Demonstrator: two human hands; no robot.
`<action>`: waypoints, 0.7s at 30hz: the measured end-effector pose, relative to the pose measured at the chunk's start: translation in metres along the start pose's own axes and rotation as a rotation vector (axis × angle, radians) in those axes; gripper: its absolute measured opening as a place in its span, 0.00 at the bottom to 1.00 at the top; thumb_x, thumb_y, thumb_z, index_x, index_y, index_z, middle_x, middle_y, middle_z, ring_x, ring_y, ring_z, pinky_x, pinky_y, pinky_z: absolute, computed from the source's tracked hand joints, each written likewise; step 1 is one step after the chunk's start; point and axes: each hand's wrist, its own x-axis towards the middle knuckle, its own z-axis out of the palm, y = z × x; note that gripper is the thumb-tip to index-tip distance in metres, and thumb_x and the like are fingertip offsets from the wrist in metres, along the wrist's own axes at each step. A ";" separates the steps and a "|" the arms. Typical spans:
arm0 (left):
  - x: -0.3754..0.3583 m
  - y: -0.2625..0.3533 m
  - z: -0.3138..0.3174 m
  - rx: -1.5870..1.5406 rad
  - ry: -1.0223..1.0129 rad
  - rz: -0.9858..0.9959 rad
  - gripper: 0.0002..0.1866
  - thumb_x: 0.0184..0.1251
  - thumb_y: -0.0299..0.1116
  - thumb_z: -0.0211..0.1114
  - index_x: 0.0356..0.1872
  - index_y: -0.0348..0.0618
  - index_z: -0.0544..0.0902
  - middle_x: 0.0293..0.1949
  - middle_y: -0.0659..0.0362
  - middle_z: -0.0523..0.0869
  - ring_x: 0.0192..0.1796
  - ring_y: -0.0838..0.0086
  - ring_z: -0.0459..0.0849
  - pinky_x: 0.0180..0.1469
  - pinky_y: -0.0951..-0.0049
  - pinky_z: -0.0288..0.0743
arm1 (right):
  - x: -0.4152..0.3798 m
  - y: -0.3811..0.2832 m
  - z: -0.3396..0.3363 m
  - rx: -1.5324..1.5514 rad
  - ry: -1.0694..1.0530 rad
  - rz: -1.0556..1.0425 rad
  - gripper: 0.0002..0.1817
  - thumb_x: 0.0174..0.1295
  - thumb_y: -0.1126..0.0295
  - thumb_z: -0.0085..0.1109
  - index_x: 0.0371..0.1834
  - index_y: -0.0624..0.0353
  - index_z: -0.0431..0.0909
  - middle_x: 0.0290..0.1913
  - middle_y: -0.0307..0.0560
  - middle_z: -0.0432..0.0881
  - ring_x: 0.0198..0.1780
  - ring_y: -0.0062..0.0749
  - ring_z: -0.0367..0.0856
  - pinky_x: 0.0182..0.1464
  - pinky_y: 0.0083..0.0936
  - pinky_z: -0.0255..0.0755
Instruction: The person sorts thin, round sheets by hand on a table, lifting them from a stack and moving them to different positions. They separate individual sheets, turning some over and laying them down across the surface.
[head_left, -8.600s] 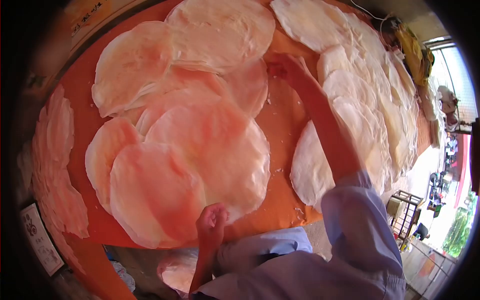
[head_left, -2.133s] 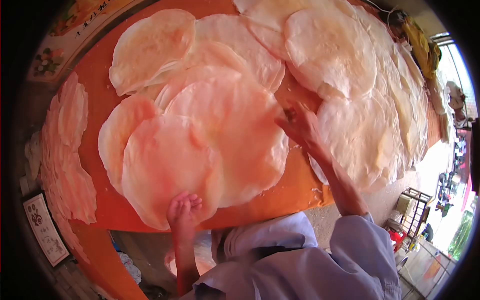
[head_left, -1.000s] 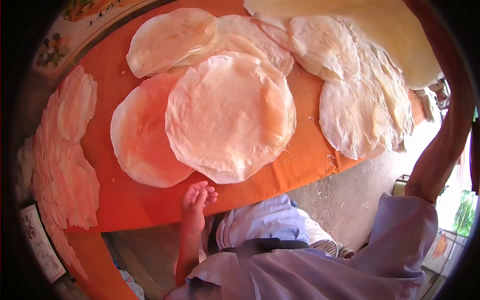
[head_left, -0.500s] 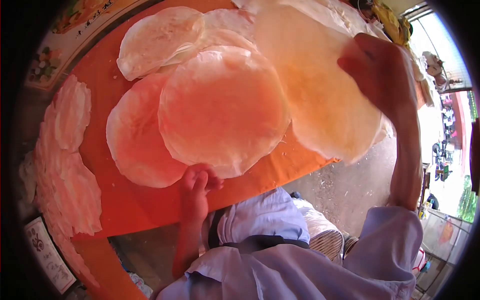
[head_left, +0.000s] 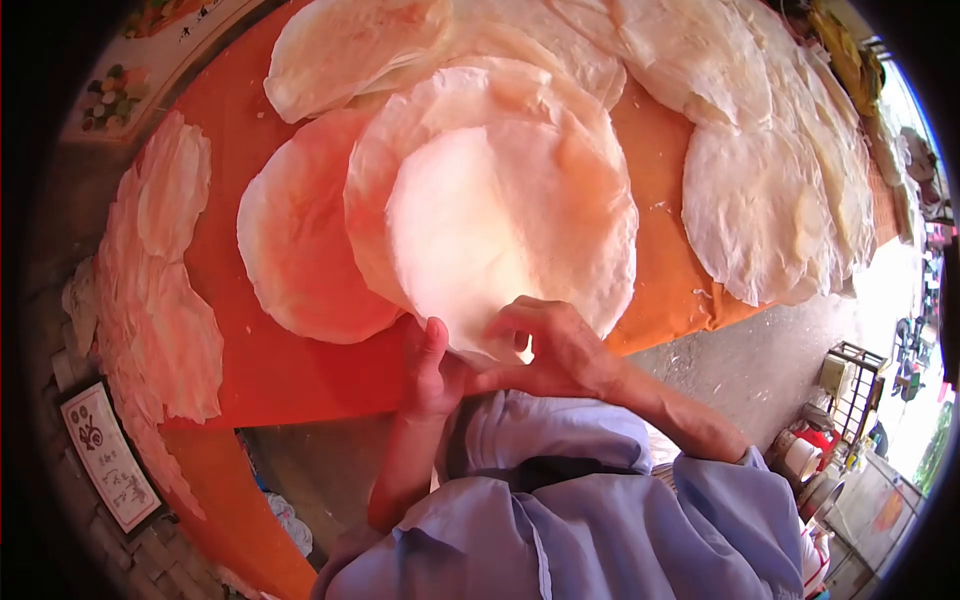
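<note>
A person in a loose, blue-grey cloth shirt (head_left: 610,540) bent over an orange, cloth-covered worktop (head_left: 290,385), both hands at the near edge of a thin, round, cream-white sheet (head_left: 445,235). The right hand (head_left: 550,345) had its fingers curled in a narrow pinch on that edge, just over the worktop's border. The left hand (head_left: 438,375) stood close beside it, thumb raised near the sheet's rim; its fingers were partly hidden, and whether they gripped could not be told.

The cream-white sheet, smooth and bright, dipped along a soft curved crease and lay over a broader, wrinkled, peach-tinted disc (head_left: 590,240) with an uneven, crinkled rim. To the left, a smooth, pinkish oval sheet (head_left: 300,235) showed from beneath that disc. Beyond, a mottled, pale round sheet (head_left: 355,50) overlapped others of the same papery look.

At the right of the worktop, cream-coloured, rumpled round sheets (head_left: 760,205) were layered with wavy edges. Along the left lay a long pile of ragged, pinkish, flaky sheets (head_left: 165,285), near a dark-framed white panel with black brushwork (head_left: 110,460). Pale blue cloth trousers (head_left: 560,430) showed below the hands, beside a gritty grey floor (head_left: 720,360).
</note>
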 end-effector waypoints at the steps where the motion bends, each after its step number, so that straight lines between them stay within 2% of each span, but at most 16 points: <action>1: -0.001 0.000 -0.001 0.029 -0.023 0.016 0.36 0.66 0.51 0.60 0.65 0.38 0.61 0.57 0.54 0.73 0.58 0.66 0.74 0.59 0.64 0.69 | -0.001 0.004 -0.002 0.101 -0.015 0.035 0.24 0.42 0.58 0.77 0.37 0.63 0.80 0.32 0.49 0.80 0.32 0.33 0.80 0.34 0.28 0.74; 3: -0.002 -0.002 -0.002 0.082 -0.077 0.051 0.36 0.66 0.50 0.61 0.66 0.38 0.60 0.58 0.54 0.73 0.57 0.67 0.75 0.58 0.65 0.70 | -0.001 0.012 -0.008 0.294 -0.040 0.102 0.22 0.43 0.62 0.78 0.38 0.61 0.80 0.31 0.40 0.79 0.31 0.23 0.78 0.33 0.24 0.73; 4: -0.002 -0.003 -0.001 0.106 -0.066 0.062 0.35 0.66 0.49 0.62 0.66 0.38 0.60 0.58 0.54 0.73 0.57 0.67 0.74 0.58 0.65 0.70 | -0.001 0.014 -0.011 0.289 -0.054 0.155 0.17 0.48 0.66 0.75 0.37 0.61 0.81 0.31 0.38 0.80 0.33 0.19 0.78 0.33 0.22 0.72; 7: 0.001 -0.006 0.002 0.241 0.006 0.104 0.32 0.67 0.44 0.62 0.65 0.38 0.62 0.57 0.54 0.74 0.58 0.67 0.74 0.57 0.64 0.71 | -0.003 0.022 -0.008 0.343 0.088 0.275 0.10 0.53 0.70 0.69 0.36 0.62 0.82 0.29 0.38 0.80 0.31 0.18 0.78 0.34 0.21 0.73; 8: -0.001 -0.008 0.002 0.324 0.062 0.119 0.30 0.67 0.43 0.61 0.64 0.37 0.63 0.57 0.54 0.74 0.58 0.67 0.74 0.56 0.64 0.72 | -0.006 0.018 -0.008 0.172 0.168 0.185 0.08 0.55 0.74 0.64 0.37 0.63 0.82 0.26 0.43 0.82 0.28 0.26 0.81 0.33 0.26 0.74; 9: -0.002 -0.012 0.003 0.406 0.110 0.127 0.29 0.68 0.42 0.61 0.63 0.37 0.65 0.56 0.54 0.75 0.58 0.67 0.74 0.56 0.64 0.72 | -0.004 0.019 0.000 0.077 0.207 0.045 0.07 0.54 0.74 0.64 0.36 0.62 0.82 0.26 0.46 0.82 0.27 0.30 0.81 0.33 0.28 0.74; 10: -0.004 -0.024 -0.028 0.678 0.083 0.193 0.28 0.66 0.39 0.62 0.64 0.38 0.66 0.57 0.54 0.75 0.58 0.67 0.75 0.58 0.63 0.72 | -0.002 0.023 0.010 -0.032 0.251 -0.093 0.07 0.53 0.75 0.63 0.35 0.62 0.82 0.25 0.48 0.82 0.27 0.35 0.81 0.32 0.30 0.74; 11: -0.003 -0.027 -0.040 0.652 0.107 0.133 0.26 0.67 0.40 0.60 0.62 0.38 0.67 0.55 0.54 0.77 0.56 0.66 0.77 0.56 0.64 0.74 | -0.001 0.026 0.012 -0.154 0.295 -0.222 0.06 0.52 0.75 0.62 0.34 0.62 0.82 0.24 0.50 0.82 0.26 0.39 0.82 0.32 0.32 0.74; 13: -0.004 -0.017 -0.044 0.256 0.185 -0.096 0.22 0.70 0.41 0.56 0.60 0.39 0.71 0.51 0.54 0.81 0.51 0.65 0.81 0.52 0.65 0.77 | 0.002 0.019 0.004 -0.248 0.147 -0.107 0.05 0.50 0.76 0.60 0.30 0.61 0.81 0.26 0.55 0.81 0.30 0.48 0.82 0.32 0.36 0.73; 14: -0.007 -0.010 -0.044 0.123 0.201 -0.170 0.21 0.71 0.41 0.54 0.58 0.39 0.73 0.49 0.53 0.83 0.48 0.64 0.84 0.50 0.65 0.79 | 0.000 0.018 -0.018 -0.210 0.192 -0.135 0.02 0.49 0.77 0.58 0.27 0.60 0.80 0.25 0.53 0.79 0.30 0.47 0.80 0.32 0.33 0.73; 15: -0.009 -0.003 -0.041 0.071 0.159 -0.179 0.21 0.71 0.41 0.54 0.58 0.39 0.73 0.49 0.53 0.83 0.49 0.64 0.84 0.51 0.64 0.79 | -0.003 0.017 -0.051 -0.247 0.206 -0.119 0.03 0.49 0.79 0.57 0.25 0.60 0.79 0.24 0.49 0.79 0.28 0.39 0.80 0.31 0.31 0.72; 16: -0.011 0.004 -0.039 0.018 0.121 -0.187 0.21 0.71 0.42 0.54 0.58 0.38 0.72 0.49 0.53 0.82 0.49 0.63 0.83 0.51 0.64 0.79 | -0.013 0.006 -0.081 0.026 0.350 -0.037 0.05 0.50 0.80 0.57 0.28 0.61 0.81 0.25 0.44 0.81 0.28 0.26 0.78 0.32 0.27 0.73; 17: -0.012 0.008 -0.039 -0.034 0.084 -0.192 0.22 0.71 0.42 0.54 0.58 0.38 0.72 0.50 0.53 0.82 0.50 0.63 0.83 0.51 0.63 0.79 | -0.019 0.012 -0.118 -0.098 0.361 0.134 0.05 0.53 0.78 0.61 0.33 0.61 0.83 0.30 0.42 0.84 0.32 0.17 0.78 0.35 0.24 0.74; 18: -0.011 0.006 -0.043 -0.036 0.123 -0.177 0.22 0.71 0.41 0.55 0.59 0.38 0.72 0.50 0.53 0.82 0.50 0.63 0.83 0.51 0.62 0.79 | -0.023 0.005 -0.152 -0.249 0.485 0.216 0.04 0.55 0.72 0.61 0.30 0.61 0.82 0.22 0.47 0.80 0.25 0.21 0.75 0.30 0.27 0.72; 20: -0.009 -0.004 -0.056 -0.039 0.203 -0.142 0.22 0.70 0.41 0.56 0.59 0.37 0.71 0.50 0.53 0.82 0.49 0.62 0.83 0.52 0.62 0.79 | -0.032 0.032 -0.219 -0.389 0.624 -0.038 0.04 0.57 0.72 0.61 0.31 0.60 0.83 0.23 0.38 0.80 0.28 0.15 0.75 0.31 0.19 0.71; 21: -0.008 -0.006 -0.065 -0.033 0.149 -0.161 0.22 0.70 0.39 0.57 0.60 0.39 0.70 0.51 0.54 0.81 0.51 0.63 0.82 0.53 0.63 0.78 | -0.039 0.017 -0.244 -0.215 0.642 -0.002 0.04 0.58 0.74 0.59 0.33 0.61 0.83 0.26 0.35 0.81 0.29 0.15 0.75 0.31 0.19 0.72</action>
